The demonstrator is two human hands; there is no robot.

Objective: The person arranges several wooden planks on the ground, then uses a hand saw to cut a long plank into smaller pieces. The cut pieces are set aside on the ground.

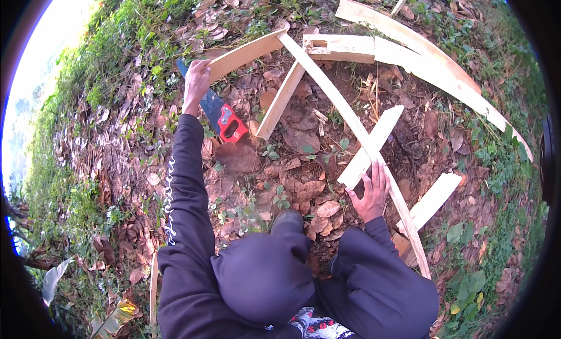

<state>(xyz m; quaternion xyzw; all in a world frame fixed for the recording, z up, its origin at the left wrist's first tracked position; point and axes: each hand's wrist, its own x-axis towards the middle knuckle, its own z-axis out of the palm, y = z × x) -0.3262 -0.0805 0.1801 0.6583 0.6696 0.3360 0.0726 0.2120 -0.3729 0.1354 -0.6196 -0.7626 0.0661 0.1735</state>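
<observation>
the left hand point(197, 82) grips a wooden board point(245, 54) over a red-handled handsaw point(214, 105) — the right hand point(371, 196), opened out, touches a long slat point(353, 124).

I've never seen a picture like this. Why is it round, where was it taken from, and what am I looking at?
There's no machine here, just a person's two bare hands. The picture comes from a wide fisheye camera worn on the head and looking down, which is why straight edges bend near the rim. The dark clothing below is the wearer's own.

The left hand grips the end of a wooden board. The right hand is spread beside a long thin strip, which crosses over a short plank. A saw with a red handle lies near the left wrist. The ground is covered with dry leaves and green plants.
</observation>
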